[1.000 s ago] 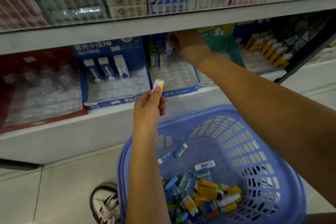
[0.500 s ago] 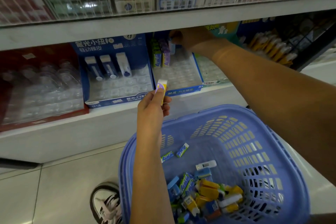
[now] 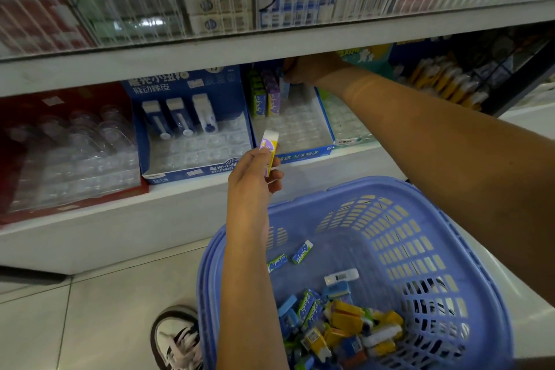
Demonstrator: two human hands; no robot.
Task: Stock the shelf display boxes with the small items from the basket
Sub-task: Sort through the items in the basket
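Left hand (image 3: pixel 255 180) pinches eraser (image 3: pixel 268 146) before box (image 3: pixel 312 153) labelled 开关橡皮.

A periwinkle-blue basket (image 3: pixel 345 243), its walls patterned with rows of slots, is pictured holding small items (image 3: pixel 345 324) wrapped in yellow, blue, green and white. A purple, yellow and white item (image 3: pixel 269 147) is shown against blue display boxes (image 3: pixel 186 87) printed with white lettering. A green pack (image 3: pixel 259 103) and a purple pack (image 3: pixel 274 102) are seen inside one. A red box (image 3: pixel 75 96) is glimpsed alongside on the white shelf (image 3: pixel 135 228). A white shoe (image 3: pixel 175 339) trimmed in black is seen on the pale grey floor (image 3: pixel 99 318).
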